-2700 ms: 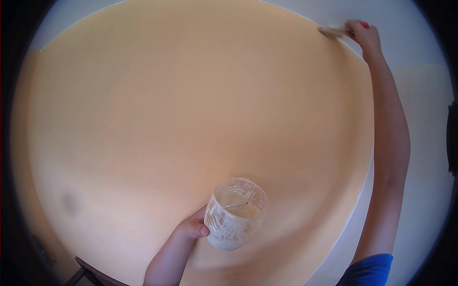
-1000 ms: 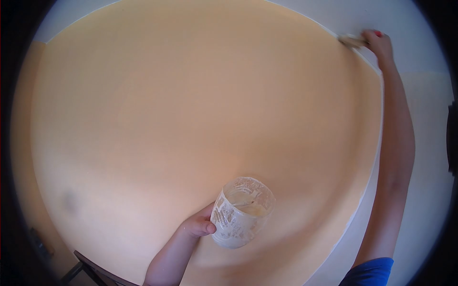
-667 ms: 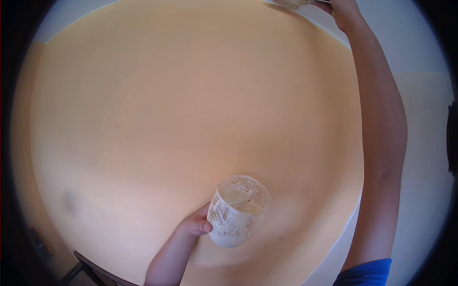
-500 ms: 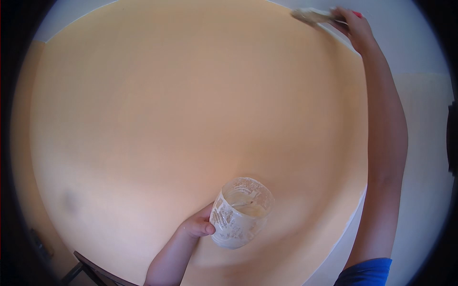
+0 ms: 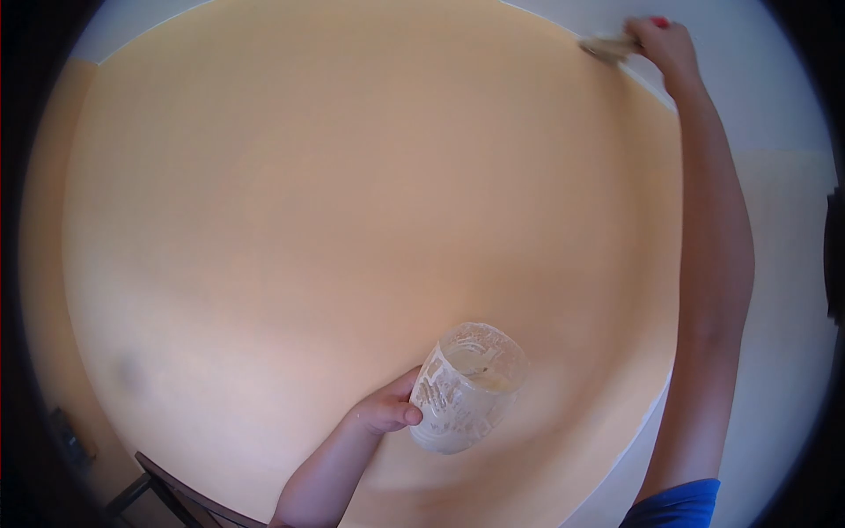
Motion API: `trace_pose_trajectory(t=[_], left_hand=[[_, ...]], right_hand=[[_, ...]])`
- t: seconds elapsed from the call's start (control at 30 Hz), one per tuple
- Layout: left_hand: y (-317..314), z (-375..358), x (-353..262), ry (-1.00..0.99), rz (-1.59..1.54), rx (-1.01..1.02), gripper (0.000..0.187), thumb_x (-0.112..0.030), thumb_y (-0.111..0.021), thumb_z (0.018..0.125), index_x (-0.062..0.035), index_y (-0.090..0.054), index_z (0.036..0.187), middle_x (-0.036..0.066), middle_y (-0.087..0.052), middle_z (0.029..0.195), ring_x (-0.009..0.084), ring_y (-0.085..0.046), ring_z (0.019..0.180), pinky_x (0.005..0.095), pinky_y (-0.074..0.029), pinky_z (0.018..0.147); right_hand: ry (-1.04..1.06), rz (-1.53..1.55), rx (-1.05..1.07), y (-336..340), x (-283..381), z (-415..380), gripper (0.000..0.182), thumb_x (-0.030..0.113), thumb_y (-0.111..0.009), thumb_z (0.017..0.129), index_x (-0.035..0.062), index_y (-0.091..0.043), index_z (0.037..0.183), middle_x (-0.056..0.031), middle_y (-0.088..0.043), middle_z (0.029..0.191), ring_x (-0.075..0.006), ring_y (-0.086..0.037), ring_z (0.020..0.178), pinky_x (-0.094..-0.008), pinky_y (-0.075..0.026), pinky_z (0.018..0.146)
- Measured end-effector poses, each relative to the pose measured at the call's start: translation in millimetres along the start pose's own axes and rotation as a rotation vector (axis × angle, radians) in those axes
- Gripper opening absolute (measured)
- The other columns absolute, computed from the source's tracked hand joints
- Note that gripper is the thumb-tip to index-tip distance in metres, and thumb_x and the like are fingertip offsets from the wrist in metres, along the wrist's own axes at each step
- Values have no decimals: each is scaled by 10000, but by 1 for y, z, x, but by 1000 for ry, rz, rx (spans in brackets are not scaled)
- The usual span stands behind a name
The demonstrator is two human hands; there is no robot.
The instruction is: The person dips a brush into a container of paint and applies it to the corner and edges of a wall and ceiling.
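My right hand (image 5: 662,48) is raised at the upper right, closed around a paintbrush (image 5: 609,47) with some red at the handle end. The bristles point left and lie along the top edge of the yellow-orange wall (image 5: 352,194), where it meets the white ceiling (image 5: 748,79). Lower down, my left hand (image 5: 392,407) grips the side of a clear plastic container (image 5: 462,414) smeared with pale paint. Some cream-coloured paint (image 5: 493,380) sits inside it. The container tilts slightly to the right, and part of my left fingers is hidden behind it.
A dark chair-like frame (image 5: 176,493) stands at the lower left. Near it, a small dark box-like object (image 5: 69,431) is on the side wall. A greyish smudge (image 5: 132,374) marks the wall at left. Something dark (image 5: 833,255) shows at the right edge.
My right hand and the paintbrush have moved right and slightly down along the wall's top edge. My left hand and the container have shifted a little right and up.
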State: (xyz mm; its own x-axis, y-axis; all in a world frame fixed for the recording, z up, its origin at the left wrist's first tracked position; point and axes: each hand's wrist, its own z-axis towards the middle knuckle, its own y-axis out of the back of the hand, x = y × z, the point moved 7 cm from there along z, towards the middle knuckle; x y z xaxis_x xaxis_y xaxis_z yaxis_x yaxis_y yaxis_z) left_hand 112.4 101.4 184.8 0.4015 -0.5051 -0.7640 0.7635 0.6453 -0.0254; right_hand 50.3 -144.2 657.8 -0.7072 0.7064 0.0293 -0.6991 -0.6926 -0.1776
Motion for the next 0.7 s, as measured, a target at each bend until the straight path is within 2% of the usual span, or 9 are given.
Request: trace_pose_trajectory(t=[0.1,0.17,0.27,0.3,0.37,0.43,0.5,0.57,0.7], left_hand=[[3,-1,4,5,-9,17,1032,-475,-748,578,12,-233,1328,138,-404,1281,230,-389,1182,361,-337,960],[4,-2,5,3,-30,4,1014,-467,-751,579,12,-253,1320,136,-418,1270,229,-402,1171,359,-343,956],[2,-1,3,-4,-35,4,1011,-464,-753,579,12,-256,1319,134,-415,1273,227,-399,1173,358,-339,959],[2,0,2,-7,-32,4,1011,-464,-753,579,12,-256,1319,134,-415,1273,227,-399,1173,358,-339,959],[1,0,3,3,-27,11,1016,-476,-749,580,12,-254,1320,133,-413,1275,227,-393,1179,358,-333,964],[1,1,3,2,-30,18,1017,-482,-747,581,11,-253,1320,132,-412,1277,226,-390,1181,356,-330,967],[0,1,3,0,-27,18,1018,-487,-745,582,10,-253,1321,130,-410,1278,226,-387,1184,355,-327,969],[-1,0,2,9,-17,10,1026,-495,-742,581,8,-245,1325,129,-400,1287,226,-377,1191,352,-323,972],[-1,-1,3,35,-6,18,1040,-499,-743,578,5,-232,1331,130,-385,1299,228,-366,1200,351,-315,978]], right_hand=[[118,127,52,-25,56,-8,241,212,-619,689,-25,-591,722,-62,-571,752,-116,-564,732,-230,-497,715],[-37,633,57,-21,79,-24,80,60,-569,701,-14,-567,671,-89,-558,659,-182,-557,620,-277,-495,580],[-79,715,34,-17,74,-28,86,68,-581,683,-17,-566,689,-84,-555,650,-180,-555,604,-277,-493,558],[-76,717,33,-17,63,-26,86,68,-581,683,-17,-566,689,-84,-555,650,-180,-555,604,-277,-493,558],[-58,719,170,-22,21,-16,273,217,-610,721,-39,-584,813,-91,-579,859,-149,-576,812,-237,-498,782],[-105,648,202,-9,-22,-5,307,224,-599,746,-50,-568,880,-112,-571,938,-179,-575,876,-247,-493,825],[-152,525,131,19,-55,-2,314,233,-600,744,-45,-573,889,-104,-579,927,-180,-578,878,-246,-495,818],[-166,419,79,45,-76,5,288,236,-607,701,-31,-596,809,-89,-577,817,-160,-587,755,-241,-515,709],[-104,144,-8,64,-66,16,283,253,-603,638,-15,-613,730,-78,-584,710,-148,-583,687,-249,-475,611]])
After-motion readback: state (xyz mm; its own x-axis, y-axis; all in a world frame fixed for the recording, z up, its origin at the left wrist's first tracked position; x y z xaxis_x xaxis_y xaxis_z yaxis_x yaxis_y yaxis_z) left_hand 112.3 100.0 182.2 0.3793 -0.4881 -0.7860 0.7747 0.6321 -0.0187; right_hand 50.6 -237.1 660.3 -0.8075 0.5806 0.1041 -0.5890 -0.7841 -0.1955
